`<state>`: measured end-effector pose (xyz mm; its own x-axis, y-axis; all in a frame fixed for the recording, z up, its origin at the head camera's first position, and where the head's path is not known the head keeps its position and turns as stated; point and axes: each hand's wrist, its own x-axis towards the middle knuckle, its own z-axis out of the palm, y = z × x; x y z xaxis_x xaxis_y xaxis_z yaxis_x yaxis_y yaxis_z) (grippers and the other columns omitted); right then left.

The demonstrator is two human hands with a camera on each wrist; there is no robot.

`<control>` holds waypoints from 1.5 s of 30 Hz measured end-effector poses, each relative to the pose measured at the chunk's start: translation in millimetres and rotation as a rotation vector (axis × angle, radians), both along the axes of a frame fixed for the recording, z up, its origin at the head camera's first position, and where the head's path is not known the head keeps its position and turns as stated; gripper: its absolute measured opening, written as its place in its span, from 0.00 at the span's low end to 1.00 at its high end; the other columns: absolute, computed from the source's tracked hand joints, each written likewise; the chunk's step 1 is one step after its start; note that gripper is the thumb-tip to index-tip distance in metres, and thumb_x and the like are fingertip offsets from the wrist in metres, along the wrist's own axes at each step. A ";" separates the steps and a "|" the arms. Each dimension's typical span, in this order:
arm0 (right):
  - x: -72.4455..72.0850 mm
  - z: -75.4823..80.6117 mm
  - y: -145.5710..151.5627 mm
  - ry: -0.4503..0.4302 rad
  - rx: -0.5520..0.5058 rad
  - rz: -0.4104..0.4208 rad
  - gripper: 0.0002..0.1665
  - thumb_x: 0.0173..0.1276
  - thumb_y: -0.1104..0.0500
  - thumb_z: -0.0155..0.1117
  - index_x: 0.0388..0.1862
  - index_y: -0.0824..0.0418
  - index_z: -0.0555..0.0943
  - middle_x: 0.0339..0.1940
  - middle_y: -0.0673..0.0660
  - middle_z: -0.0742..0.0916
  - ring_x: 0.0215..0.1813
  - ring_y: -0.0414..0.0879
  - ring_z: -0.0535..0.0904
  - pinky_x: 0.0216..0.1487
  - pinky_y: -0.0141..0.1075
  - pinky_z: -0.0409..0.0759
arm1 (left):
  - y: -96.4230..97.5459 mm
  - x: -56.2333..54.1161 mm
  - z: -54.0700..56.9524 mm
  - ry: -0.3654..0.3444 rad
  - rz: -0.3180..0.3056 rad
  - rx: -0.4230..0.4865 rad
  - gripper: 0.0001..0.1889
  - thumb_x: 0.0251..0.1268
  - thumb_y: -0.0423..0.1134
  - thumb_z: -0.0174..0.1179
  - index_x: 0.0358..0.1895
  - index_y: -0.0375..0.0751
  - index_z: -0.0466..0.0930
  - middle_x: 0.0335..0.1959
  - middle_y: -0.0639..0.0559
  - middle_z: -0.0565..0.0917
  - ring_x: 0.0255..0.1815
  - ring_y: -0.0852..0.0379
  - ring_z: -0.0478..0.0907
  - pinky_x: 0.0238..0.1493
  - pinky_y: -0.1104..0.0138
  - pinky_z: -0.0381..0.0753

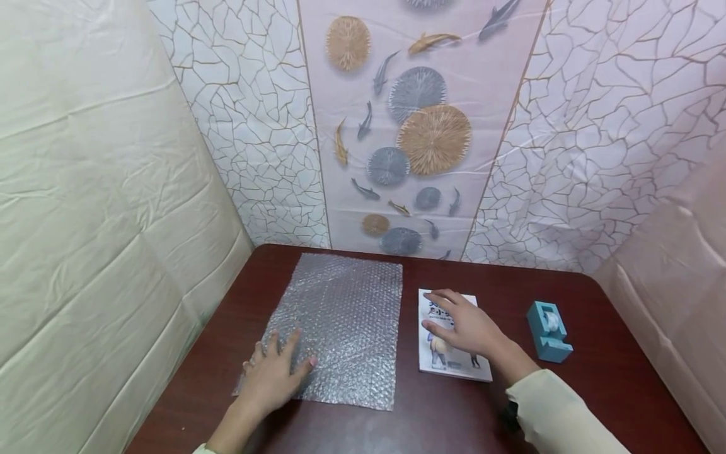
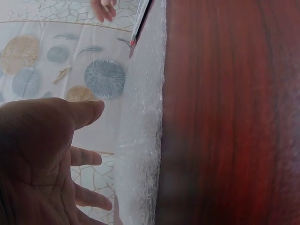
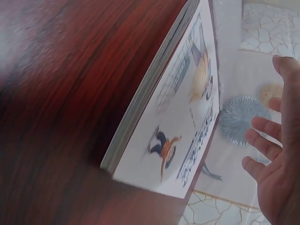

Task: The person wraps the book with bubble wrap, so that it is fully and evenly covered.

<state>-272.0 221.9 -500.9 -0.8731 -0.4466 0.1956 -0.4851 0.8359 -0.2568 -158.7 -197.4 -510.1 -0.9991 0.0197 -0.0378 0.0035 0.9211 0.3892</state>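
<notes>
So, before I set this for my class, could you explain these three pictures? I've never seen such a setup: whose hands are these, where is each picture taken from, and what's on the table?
There is no machine here, just a person's bare left hand and right hand. The wide picture comes from a camera on the head, looking forward and down. The other two come from a camera on each wrist, so the table looks turned on its side.

On the dark red table lie a sheet of bubble wrap, a book with an illustrated cover, and a teal tape dispenser.

Nothing is held: the left hand is at the wrap's near left corner, the right above the book, fingers loose.
</notes>
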 end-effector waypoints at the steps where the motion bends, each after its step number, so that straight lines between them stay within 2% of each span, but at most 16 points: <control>1: -0.8 -0.5 -2.1 0.001 -0.005 0.004 0.43 0.79 0.35 0.68 0.83 0.54 0.75 0.80 0.64 0.79 0.75 0.64 0.81 0.68 0.64 0.85 | 0.7 0.8 -0.3 0.005 -0.001 -0.006 0.42 0.82 0.67 0.57 0.89 0.48 0.62 0.85 0.17 0.59 0.80 0.04 0.54 0.66 0.10 0.59; 8: -7.6 -7.3 -18.5 -0.011 0.010 0.041 0.42 0.83 0.34 0.64 0.84 0.58 0.75 0.81 0.64 0.79 0.81 0.66 0.76 0.76 0.64 0.79 | 3.8 7.8 -5.0 -0.002 -0.008 -0.030 0.42 0.80 0.64 0.62 0.87 0.47 0.65 0.83 0.18 0.63 0.78 0.03 0.58 0.63 0.12 0.66; 13: -15.1 -8.1 -29.0 -0.028 0.011 0.050 0.41 0.84 0.34 0.62 0.83 0.57 0.75 0.81 0.62 0.79 0.80 0.64 0.78 0.74 0.62 0.81 | 5.3 10.1 -8.6 0.013 0.001 -0.032 0.41 0.80 0.63 0.63 0.86 0.46 0.66 0.82 0.18 0.65 0.76 0.03 0.60 0.62 0.11 0.66; 19: -25.1 -12.3 -38.4 -0.065 0.028 0.051 0.37 0.86 0.40 0.62 0.83 0.57 0.75 0.82 0.62 0.78 0.79 0.63 0.79 0.74 0.61 0.82 | 7.8 9.9 -10.8 0.019 0.002 -0.041 0.41 0.77 0.63 0.66 0.85 0.46 0.69 0.82 0.18 0.65 0.76 0.05 0.62 0.63 0.11 0.66; 25: -34.2 -22.4 -51.1 -0.057 0.043 0.095 0.33 0.87 0.46 0.63 0.82 0.60 0.76 0.81 0.63 0.79 0.74 0.62 0.82 0.69 0.58 0.85 | 8.6 11.7 -14.0 0.028 -0.006 -0.073 0.43 0.71 0.60 0.72 0.83 0.45 0.71 0.79 0.18 0.69 0.76 0.05 0.63 0.63 0.12 0.67; 30: -39.1 -27.5 -58.1 -0.065 0.046 0.132 0.31 0.87 0.50 0.63 0.81 0.61 0.77 0.80 0.65 0.78 0.75 0.62 0.82 0.70 0.57 0.85 | 9.1 11.4 -17.8 0.010 -0.002 -0.090 0.41 0.69 0.60 0.74 0.80 0.44 0.75 0.79 0.18 0.69 0.77 0.05 0.61 0.62 0.12 0.67; 37: -48.7 -31.4 -67.6 -0.064 0.021 0.191 0.28 0.88 0.55 0.61 0.79 0.64 0.78 0.80 0.69 0.78 0.74 0.66 0.83 0.69 0.58 0.85 | 9.5 7.1 -15.7 0.024 -0.008 -0.092 0.39 0.69 0.59 0.74 0.78 0.44 0.78 0.79 0.17 0.69 0.77 0.04 0.60 0.62 0.11 0.66; 45: -55.9 -41.4 -75.0 -0.064 0.024 0.228 0.27 0.87 0.57 0.62 0.77 0.70 0.78 0.79 0.70 0.79 0.74 0.65 0.83 0.70 0.56 0.85 | 10.5 5.4 -13.5 0.005 -0.006 -0.080 0.39 0.69 0.58 0.74 0.78 0.43 0.78 0.79 0.17 0.68 0.77 0.04 0.59 0.62 0.11 0.65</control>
<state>-327.9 146.8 -542.2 -0.7596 -0.6372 0.1307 -0.6453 0.7129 -0.2746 -153.2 -186.9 -523.6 -0.9991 0.0232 -0.0343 0.0113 0.9492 0.3144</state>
